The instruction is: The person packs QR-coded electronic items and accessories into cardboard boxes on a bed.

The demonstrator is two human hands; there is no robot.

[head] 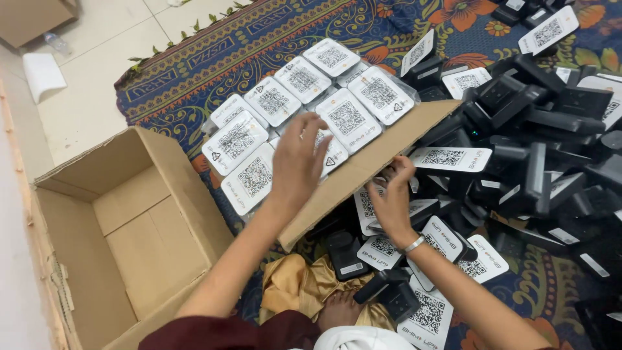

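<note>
A: On the cardboard sheet (363,168), what is lying?
B: White coded cards (346,116); left hand (297,165) is pressing them, spread wide. Right hand (392,198) is gripping the sheet's edge. Cardboard box (129,220) is sitting open beside.

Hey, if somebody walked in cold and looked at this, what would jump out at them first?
Probably the rows of white square plastic-wrapped cards with black code patterns, laid on a flat brown cardboard sheet at centre, with the left hand pressed on them. To the right sprawls a big heap of small black plastic devices, where the right hand grips the sheet's edge. An open brown cardboard box sits lower left on the patterned blue floral rug.
</note>
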